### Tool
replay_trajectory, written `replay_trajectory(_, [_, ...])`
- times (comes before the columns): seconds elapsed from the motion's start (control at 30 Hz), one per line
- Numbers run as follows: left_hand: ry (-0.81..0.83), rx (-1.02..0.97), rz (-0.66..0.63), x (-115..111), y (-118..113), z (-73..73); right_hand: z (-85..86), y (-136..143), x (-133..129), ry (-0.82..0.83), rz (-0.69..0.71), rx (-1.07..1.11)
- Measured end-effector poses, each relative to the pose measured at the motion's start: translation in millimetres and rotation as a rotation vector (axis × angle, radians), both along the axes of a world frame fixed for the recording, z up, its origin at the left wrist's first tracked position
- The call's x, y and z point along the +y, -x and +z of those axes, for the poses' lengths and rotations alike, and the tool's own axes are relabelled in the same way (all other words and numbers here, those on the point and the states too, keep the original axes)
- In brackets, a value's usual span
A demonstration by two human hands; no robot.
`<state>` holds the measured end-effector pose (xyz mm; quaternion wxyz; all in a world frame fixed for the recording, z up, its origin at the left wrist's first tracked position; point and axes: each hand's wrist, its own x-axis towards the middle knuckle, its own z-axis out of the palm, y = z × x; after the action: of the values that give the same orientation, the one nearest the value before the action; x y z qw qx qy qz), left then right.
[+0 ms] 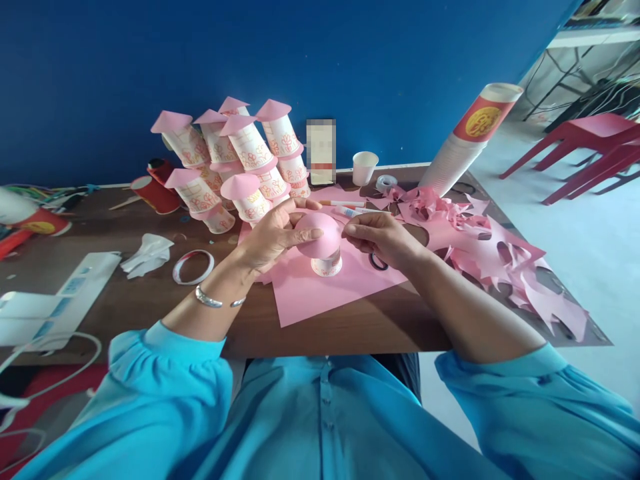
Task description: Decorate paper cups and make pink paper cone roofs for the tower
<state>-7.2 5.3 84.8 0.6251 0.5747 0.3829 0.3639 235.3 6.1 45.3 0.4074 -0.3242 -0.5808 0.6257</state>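
My left hand (273, 233) grips a pink paper cone (324, 248), its thumb flat on the front and the other fingers behind or above. Just below the cone stands a white paper cup (327, 267) with reddish drawing on it; whether the two touch I cannot tell. At the cone's right edge, my right hand (377, 235) is closed in a pinch, and what lies between its fingertips is too small to make out. Pink paper sheets (300, 303) lie beneath the cup. Beside the right hand are markers (345, 203) and black scissor handles (379, 262).
Several cup towers with pink cone roofs (250, 147) stand at the back left. A leaning cup stack (453, 157), a single cup (365, 168), a tape roll (387, 183) and cut pink scraps (500, 253) lie to the right. Another tape roll (194, 267) and a power strip (77, 290) are left.
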Motion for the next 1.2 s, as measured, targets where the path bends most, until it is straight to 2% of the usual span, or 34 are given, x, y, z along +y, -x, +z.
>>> replay_trajectory(0.2, [0.015,0.000,-0.028,0.6,-5.5,1.3,0.7,2.6,-2.9,0.025,0.053,0.022])
replay_trajectory(0.3, [0.015,0.019,-0.003,2.8,-2.4,-1.8,-1.2,-0.7,0.8,0.085,0.030,0.028])
replay_trajectory(0.43, [0.041,0.048,0.049,4.7,9.5,-12.7,-6.5,-5.1,8.1,0.182,0.017,0.017])
replay_trajectory(0.6, [0.153,0.039,0.034,0.4,18.1,-28.6,-13.3,-7.0,12.5,0.219,0.145,-0.065])
replay_trajectory(0.73, [0.161,0.030,0.015,-1.8,18.9,-37.5,-14.0,-10.0,12.9,0.224,0.198,-0.154])
replay_trajectory(1.0, [0.166,0.004,-0.008,-1.4,21.4,-52.2,-19.1,-12.7,15.6,0.223,0.204,-0.197])
replay_trajectory(1.2, [0.189,-0.017,-0.027,-1.9,21.0,-54.9,-19.6,-13.5,16.0,0.229,0.216,-0.216])
